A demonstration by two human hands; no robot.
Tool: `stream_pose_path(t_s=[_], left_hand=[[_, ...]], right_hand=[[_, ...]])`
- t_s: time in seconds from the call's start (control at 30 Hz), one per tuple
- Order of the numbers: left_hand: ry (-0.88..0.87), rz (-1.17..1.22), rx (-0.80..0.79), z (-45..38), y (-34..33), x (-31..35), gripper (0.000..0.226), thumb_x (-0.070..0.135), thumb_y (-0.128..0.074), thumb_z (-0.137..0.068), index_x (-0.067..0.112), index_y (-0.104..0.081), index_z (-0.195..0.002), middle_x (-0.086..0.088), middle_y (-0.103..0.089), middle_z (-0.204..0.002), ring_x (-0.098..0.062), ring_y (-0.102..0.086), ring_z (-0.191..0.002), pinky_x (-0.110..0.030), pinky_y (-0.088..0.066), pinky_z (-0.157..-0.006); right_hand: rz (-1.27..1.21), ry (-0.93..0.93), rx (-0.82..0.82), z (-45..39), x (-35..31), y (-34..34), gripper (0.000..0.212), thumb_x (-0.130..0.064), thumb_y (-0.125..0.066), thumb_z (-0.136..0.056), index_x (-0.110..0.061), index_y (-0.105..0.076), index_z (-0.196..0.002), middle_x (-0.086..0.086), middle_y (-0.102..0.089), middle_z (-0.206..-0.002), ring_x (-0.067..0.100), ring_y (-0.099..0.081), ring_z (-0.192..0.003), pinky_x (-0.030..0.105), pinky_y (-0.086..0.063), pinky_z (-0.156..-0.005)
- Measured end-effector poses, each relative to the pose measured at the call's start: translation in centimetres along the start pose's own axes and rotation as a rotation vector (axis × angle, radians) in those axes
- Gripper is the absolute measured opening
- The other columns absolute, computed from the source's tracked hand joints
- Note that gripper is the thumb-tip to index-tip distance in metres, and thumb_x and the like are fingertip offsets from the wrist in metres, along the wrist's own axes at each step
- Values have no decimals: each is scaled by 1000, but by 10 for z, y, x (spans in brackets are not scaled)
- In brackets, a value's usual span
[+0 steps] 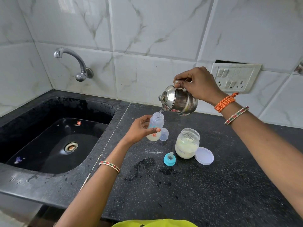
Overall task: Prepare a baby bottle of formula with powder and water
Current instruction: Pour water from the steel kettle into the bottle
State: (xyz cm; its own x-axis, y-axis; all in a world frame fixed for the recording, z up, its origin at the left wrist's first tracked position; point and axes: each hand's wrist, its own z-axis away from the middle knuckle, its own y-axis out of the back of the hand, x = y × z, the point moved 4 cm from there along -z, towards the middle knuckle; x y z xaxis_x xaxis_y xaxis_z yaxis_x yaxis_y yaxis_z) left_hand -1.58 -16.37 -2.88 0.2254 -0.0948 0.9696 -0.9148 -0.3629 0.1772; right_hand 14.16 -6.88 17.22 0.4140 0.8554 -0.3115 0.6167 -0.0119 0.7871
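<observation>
- Above the dark speckled surface (205, 185), just right of the sink: left hand (139, 130) wrapped around the baby bottle (155, 128), thumb across its front, holding it upright and open-mouthed, its base about at counter level.
- Higher and to the right: right hand (199, 83) clamped on the handle of a small steel kettle (179, 100), lid on, tipped leftward with its spout over the bottle mouth; thin stream of water visible at the spout.
- Inside the bottle: pale, milky contents in the lower part.
- Just behind the bottle, touching or nearly so: clear bottle cap (164, 134) on the surface.
- Nearer the camera: blue ring with teat (169, 158), standing upright on its own.
- Right of that: open jar of formula powder (187, 143), about two-thirds full, its white lid (204, 155) lying flat against the base.
- Wet patches on the surface in front of the teat.
- Far left: black sink (54, 140) under a wall tap (73, 63).
</observation>
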Motion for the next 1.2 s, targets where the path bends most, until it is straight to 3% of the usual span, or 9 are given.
stream_pose_path(t_s=[0.4, 0.6, 1.2], left_hand=[[22, -1, 4, -4, 2, -3, 57, 20, -84, -70, 16, -59, -121, -3, -68, -118, -16, -65, -109, -38, -50, -98], [28, -11, 27, -3, 4, -3, 74, 38, -86, -57, 14, -59, -122, -2, -68, -118, -15, -64, -109, -38, -50, -98], [41, -23, 71, -3, 8, -5, 60, 20, -85, -67, 14, -59, -121, -3, -66, -119, -15, -62, -111, -38, -48, -101]], right_hand=[[12, -23, 1, 0, -2, 1, 15, -26, -65, -87, -24, -75, -99, -8, -76, -90, 10, -65, -97, 32, -50, -83], [19, -19, 1, 1, -3, 1, 16, -24, -65, -87, -22, -75, -99, -5, -76, -93, 13, -65, -98, 35, -51, -85], [32, 3, 28, 0, -1, 1, 18, -26, -65, -88, -21, -75, -102, -4, -75, -99, 14, -65, -100, 26, -46, -79]])
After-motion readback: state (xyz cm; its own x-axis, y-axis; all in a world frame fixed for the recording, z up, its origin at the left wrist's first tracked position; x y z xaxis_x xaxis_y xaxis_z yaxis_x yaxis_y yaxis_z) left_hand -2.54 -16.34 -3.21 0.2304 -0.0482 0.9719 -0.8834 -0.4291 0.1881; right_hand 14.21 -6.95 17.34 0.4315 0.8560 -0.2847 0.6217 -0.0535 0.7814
